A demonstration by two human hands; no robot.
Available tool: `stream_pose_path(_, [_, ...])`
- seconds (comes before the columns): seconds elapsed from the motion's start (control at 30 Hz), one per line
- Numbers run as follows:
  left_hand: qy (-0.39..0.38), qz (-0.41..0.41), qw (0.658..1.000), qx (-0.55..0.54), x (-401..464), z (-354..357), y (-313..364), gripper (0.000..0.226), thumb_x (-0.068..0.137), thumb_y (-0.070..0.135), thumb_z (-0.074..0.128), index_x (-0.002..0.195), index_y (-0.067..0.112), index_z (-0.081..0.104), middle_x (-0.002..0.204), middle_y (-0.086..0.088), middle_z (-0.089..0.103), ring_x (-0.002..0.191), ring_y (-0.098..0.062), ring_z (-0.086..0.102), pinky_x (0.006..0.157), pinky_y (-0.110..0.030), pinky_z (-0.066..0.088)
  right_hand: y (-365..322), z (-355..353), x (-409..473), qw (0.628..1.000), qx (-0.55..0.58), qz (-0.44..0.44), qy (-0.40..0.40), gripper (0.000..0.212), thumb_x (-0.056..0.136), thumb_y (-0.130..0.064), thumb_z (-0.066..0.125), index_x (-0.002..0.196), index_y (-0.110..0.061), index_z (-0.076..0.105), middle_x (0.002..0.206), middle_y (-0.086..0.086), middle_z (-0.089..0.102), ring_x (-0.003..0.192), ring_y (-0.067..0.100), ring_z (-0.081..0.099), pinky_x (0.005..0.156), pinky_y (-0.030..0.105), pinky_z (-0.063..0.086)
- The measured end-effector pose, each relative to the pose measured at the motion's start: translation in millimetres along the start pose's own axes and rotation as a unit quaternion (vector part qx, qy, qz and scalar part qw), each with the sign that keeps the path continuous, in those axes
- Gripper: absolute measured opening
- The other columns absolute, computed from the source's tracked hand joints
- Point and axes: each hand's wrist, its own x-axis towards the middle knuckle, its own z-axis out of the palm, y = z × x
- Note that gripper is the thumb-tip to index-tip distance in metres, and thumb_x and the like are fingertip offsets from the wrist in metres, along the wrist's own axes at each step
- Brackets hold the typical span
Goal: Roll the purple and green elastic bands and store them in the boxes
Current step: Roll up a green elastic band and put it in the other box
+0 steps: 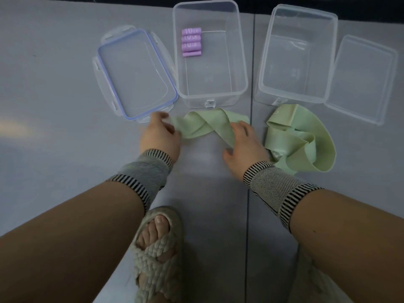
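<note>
A twisted green elastic band (pixel 206 123) lies on the grey floor in front of the left clear box (pixel 238 62). My left hand (pixel 160 133) pinches its left end and my right hand (pixel 243 141) holds its right part. Several rolled purple bands (pixel 191 42) sit stacked in the far left corner of that box. A loose pile of green bands (pixel 306 138) lies to the right, in front of the right clear box (pixel 328 57), which holds no bands.
A blue-sealed lid (pixel 135 73) lies left of the left box, and a plain clear lid (pixel 363 79) lies right of the right box. My sandalled foot (pixel 157 248) is on the floor between my forearms. A floor seam (pixel 251 149) runs between the boxes.
</note>
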Motion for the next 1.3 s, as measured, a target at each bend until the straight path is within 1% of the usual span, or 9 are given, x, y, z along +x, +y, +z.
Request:
stream_pose_path(0.07, [0.051,0.094,0.994,0.011,-1.9,-18.7,0.5,0.027,0.084,0.012,0.06,0.11,0.02,0.055,0.08,0.013,0.058,0.076,-0.015,0.056,0.073,-0.023,0.04,3.3,-2.2,1.1,1.0,0.005,0.004,0.008,0.065,0.086,-0.021,0.056,0.143,-0.017,0.026,0.151,0.006,0.023,0.128,0.029,0.042,0.101,0.036,0.037])
stream_pose_path(0.17, [0.067,0.178,0.975,0.115,-3.7,-41.8,-25.0,0.014,0.082,0.004,0.058,0.082,0.016,0.065,0.094,-0.002,0.063,0.078,-0.027,0.06,0.071,-0.025,0.039,8.3,-4.0,-1.8,1.0,0.004,0.0,0.025,0.063,0.084,-0.019,0.057,0.14,-0.017,0.029,0.145,0.007,0.03,0.121,0.031,0.047,0.096,0.039,0.042])
stream_pose_path(0.3, [-0.004,0.123,0.973,0.196,-11.8,-47.3,-64.8,0.013,0.083,0.003,0.057,0.083,0.013,0.066,0.108,-0.008,0.057,0.089,-0.032,0.059,0.079,-0.034,0.044,13.9,1.6,-10.4,1.0,-0.029,0.004,0.008,0.063,0.085,-0.022,0.059,0.141,-0.016,0.031,0.142,0.008,0.036,0.124,0.028,0.045,0.098,0.038,0.04])
stream_pose_path(0.5, [-0.037,0.128,0.984,0.119,-20.7,-25.5,-41.0,0.026,0.083,0.017,0.058,0.108,0.014,0.055,0.112,-0.001,0.052,0.082,-0.016,0.057,0.077,-0.027,0.041,15.7,3.7,-6.9,0.995,-0.101,0.005,0.0,0.055,0.083,-0.035,0.063,0.13,-0.016,0.044,0.128,0.009,0.052,0.117,0.03,0.043,0.1,0.038,0.037])
stream_pose_path(0.73, [-0.102,0.103,0.971,0.192,-21.1,-8.2,-34.2,0.029,0.084,0.015,0.049,0.11,0.019,0.062,0.128,0.0,0.047,0.099,-0.028,0.057,0.087,-0.033,0.044,15.0,4.2,-3.1,0.994,-0.107,-0.02,0.025,0.034,0.089,-0.03,0.055,0.119,-0.014,0.055,0.117,0.01,0.058,0.106,0.031,0.048,0.094,0.036,0.035])
stream_pose_path(0.9, [-0.04,-0.023,0.986,0.16,-17.5,-17.0,-39.0,0.028,0.084,0.03,0.058,0.106,0.012,0.053,0.106,-0.007,0.056,0.093,-0.029,0.056,0.076,-0.034,0.044,10.7,3.6,-8.4,0.996,-0.046,-0.004,0.076,0.032,0.086,-0.017,0.054,0.117,-0.01,0.054,0.118,0.012,0.05,0.108,0.031,0.047,0.091,0.038,0.039])
stream_pose_path(1.03, [-0.089,-0.167,0.98,0.054,-12.6,-13.0,-38.9,0.05,0.075,0.045,0.068,0.105,0.008,0.052,0.096,-0.01,0.064,0.092,-0.032,0.062,0.078,-0.035,0.051,4.1,1.6,-9.8,0.995,-0.019,-0.029,0.092,0.029,0.082,-0.014,0.058,0.111,-0.011,0.054,0.115,0.01,0.049,0.108,0.028,0.047,0.09,0.037,0.041])
stream_pose_path(1.2, [-0.068,-0.132,0.987,-0.065,-16.2,-11.3,-22.3,0.028,0.071,0.025,0.072,0.08,0.025,0.046,0.088,-0.007,0.065,0.08,-0.03,0.067,0.076,-0.045,0.056,2.3,0.7,-11.9,0.991,-0.008,-0.076,0.111,0.027,0.079,-0.013,0.061,0.105,-0.011,0.056,0.109,0.011,0.051,0.103,0.029,0.049,0.087,0.038,0.042])
stream_pose_path(1.3, [-0.072,-0.084,0.978,-0.175,-22.6,-25.6,6.3,0.029,0.078,0.014,0.072,0.087,0.024,0.046,0.087,-0.009,0.066,0.071,-0.023,0.067,0.071,-0.042,0.058,-4.4,-7.6,-14.4,0.984,0.002,-0.127,0.124,0.032,0.073,-0.02,0.068,0.102,-0.011,0.058,0.105,0.011,0.053,0.099,0.031,0.051,0.084,0.041,0.047])
